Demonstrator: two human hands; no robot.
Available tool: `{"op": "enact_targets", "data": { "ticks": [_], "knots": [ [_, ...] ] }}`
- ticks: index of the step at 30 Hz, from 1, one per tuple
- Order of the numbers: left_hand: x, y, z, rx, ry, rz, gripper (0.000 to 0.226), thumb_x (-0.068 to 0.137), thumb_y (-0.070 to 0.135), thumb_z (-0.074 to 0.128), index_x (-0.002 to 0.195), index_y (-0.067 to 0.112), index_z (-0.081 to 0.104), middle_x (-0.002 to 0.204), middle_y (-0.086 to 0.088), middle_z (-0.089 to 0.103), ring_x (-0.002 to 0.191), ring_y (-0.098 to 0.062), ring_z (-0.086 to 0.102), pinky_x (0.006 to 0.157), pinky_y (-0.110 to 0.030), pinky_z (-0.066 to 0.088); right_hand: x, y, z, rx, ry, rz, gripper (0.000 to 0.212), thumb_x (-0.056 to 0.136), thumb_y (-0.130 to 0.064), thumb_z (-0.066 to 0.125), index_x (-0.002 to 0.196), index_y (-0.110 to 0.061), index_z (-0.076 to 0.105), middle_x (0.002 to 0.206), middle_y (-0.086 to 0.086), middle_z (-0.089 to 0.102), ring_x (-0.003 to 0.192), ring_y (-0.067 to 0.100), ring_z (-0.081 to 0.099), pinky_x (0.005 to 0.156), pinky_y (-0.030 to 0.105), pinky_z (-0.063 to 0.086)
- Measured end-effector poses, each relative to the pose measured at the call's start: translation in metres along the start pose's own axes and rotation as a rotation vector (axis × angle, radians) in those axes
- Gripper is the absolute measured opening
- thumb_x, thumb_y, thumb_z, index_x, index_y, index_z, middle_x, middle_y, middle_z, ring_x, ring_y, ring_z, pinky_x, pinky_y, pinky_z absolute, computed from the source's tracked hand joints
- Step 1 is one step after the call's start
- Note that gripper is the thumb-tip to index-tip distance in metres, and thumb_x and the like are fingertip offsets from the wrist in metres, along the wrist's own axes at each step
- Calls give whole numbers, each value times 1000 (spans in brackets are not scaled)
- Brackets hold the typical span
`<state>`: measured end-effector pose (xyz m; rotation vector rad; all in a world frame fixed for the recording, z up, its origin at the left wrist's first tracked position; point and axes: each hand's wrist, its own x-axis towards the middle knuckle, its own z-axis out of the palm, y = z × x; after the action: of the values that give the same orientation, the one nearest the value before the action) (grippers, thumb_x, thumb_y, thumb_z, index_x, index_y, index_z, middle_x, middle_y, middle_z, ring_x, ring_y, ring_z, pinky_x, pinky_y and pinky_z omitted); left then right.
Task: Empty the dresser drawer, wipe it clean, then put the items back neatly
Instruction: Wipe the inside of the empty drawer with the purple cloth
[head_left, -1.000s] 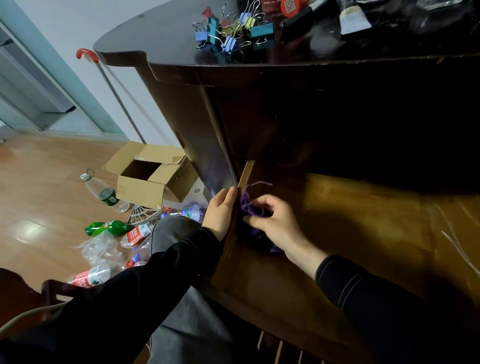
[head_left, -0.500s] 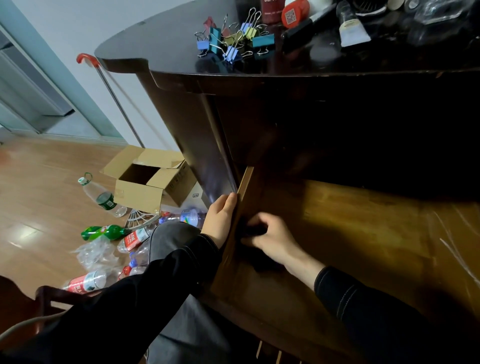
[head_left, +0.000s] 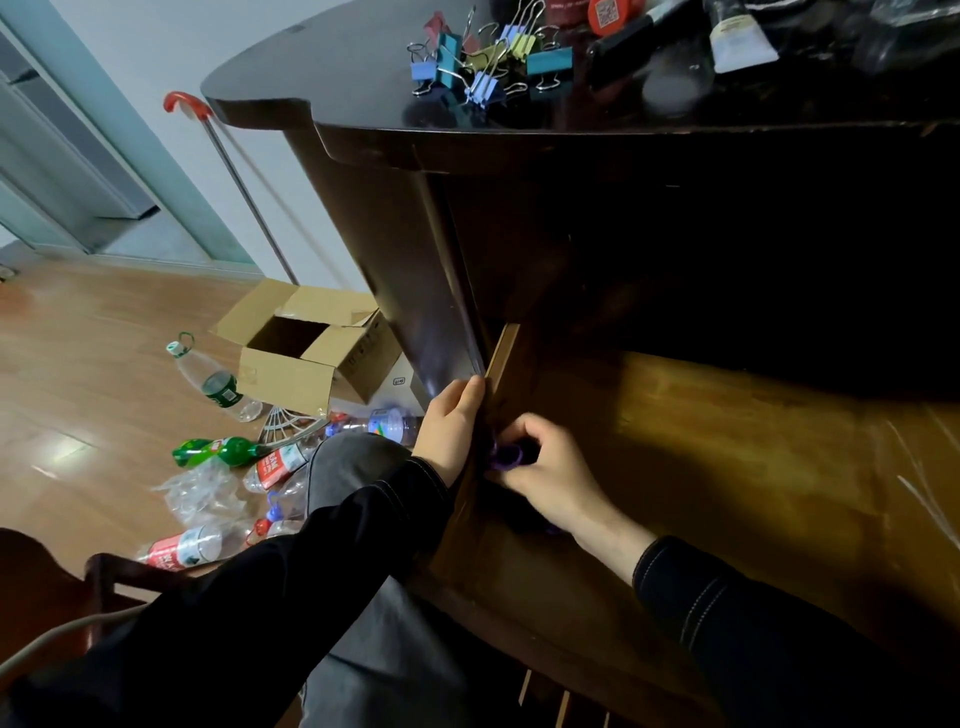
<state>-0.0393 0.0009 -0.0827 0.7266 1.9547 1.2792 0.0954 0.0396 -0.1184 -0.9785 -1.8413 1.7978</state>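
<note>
The right hand (head_left: 545, 467) hides most of a purple item (head_left: 506, 457) (identity unclear).

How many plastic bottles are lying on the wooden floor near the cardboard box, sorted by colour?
Clear plastic bottle with green label: 1
All-green plastic bottle: 1
Clear plastic bottles with red labels: 2
Clear plastic bottle with blue-patterned label: 1
Total: 5 clearly seen; the crumpled pile may hide more.
</note>
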Motion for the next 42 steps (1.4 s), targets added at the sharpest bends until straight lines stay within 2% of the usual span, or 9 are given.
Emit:
{"op": "enact_targets", "data": {
  "ticks": [3, 8, 13, 17, 22, 27, 32, 36, 42],
  "knots": [
    [-1, -1, -1, 39, 6, 2, 27, 104, 41, 45, 94, 25, 64, 93, -3, 69, 90, -18, 66, 86, -32, 51, -2, 6, 8, -173, -62, 137, 32, 82, -2, 77, 90, -28, 60, 105, -2, 69, 103, 19, 63, 89, 32, 54],
    [1, 0, -1, 0, 7, 0, 27, 103, 36, 49, 91, 18, 63, 96, -14, 67, 94, -27, 64, 97, -45, 47, 4, -9, -5, -14, 5, -44, 28, 75, -7, 82, 87, -26, 66, 87, -12, 73, 84, 2, 68, 66, 11, 50],
    [0, 0, -1, 40, -11, -16, 29, 104, 41, 45, 99, 19, 64, 103, -14, 69, 99, -27, 66, 98, -43, 49, 0, -1, 2, -178, -68, 112, 33, 81, -1, 77, 92, -27, 60, 103, -3, 68, 102, 17, 63, 83, 26, 51],
    [0, -1, -1, 23, 29, 8, 37, 103, 36, 49, 103, 2, 63, 104, -24, 66, 101, -35, 63, 99, -48, 45, 4, -12, -6, 3, -18, -34, 30, 73, -6, 83, 81, -31, 67, 83, -12, 73, 80, 0, 68, 64, 12, 49],
    [-1, 0, -1, 55, 12, -18, 32, 103, 44, 46, 97, 19, 65, 102, -16, 70, 99, -28, 67, 99, -46, 49, -3, 6, 6, -176, -121, 145, 32, 83, 3, 75, 100, -22, 64, 111, 1, 69, 108, 20, 63, 94, 32, 52],
    [2, -3, -2, 30, 7, -11, 29, 101, 45, 48, 91, 23, 65, 100, -16, 71, 96, -27, 68, 97, -44, 51, -3, -4, -1, -145, -118, -12, 31, 74, -9, 83, 87, -31, 66, 88, -13, 72, 86, 2, 67, 70, 13, 54],
    [2, -5, -2, 47, -5, -3, 30, 102, 46, 46, 91, 25, 64, 96, -12, 71, 94, -27, 68, 94, -43, 52, -6, -2, 4, -254, -162, 65, 30, 81, -4, 80, 93, -26, 63, 101, -4, 70, 100, 15, 65, 92, 33, 55],
    [5, -7, -3, 15, 0, -7, 29, 100, 45, 50, 89, 24, 65, 91, -11, 71, 88, -23, 70, 91, -41, 53, -5, -8, 1, -191, -124, -54, 30, 71, -10, 84, 84, -29, 65, 84, -14, 71, 81, 2, 67, 68, 14, 53],
    [4, -6, -2, 40, -7, -7, 30, 102, 45, 46, 92, 23, 64, 95, -11, 70, 92, -25, 68, 95, -45, 52, -6, 0, 7, -261, -160, 102, 31, 80, -1, 77, 101, -20, 64, 105, 0, 69, 102, 19, 65, 91, 35, 56]
  ]
}}
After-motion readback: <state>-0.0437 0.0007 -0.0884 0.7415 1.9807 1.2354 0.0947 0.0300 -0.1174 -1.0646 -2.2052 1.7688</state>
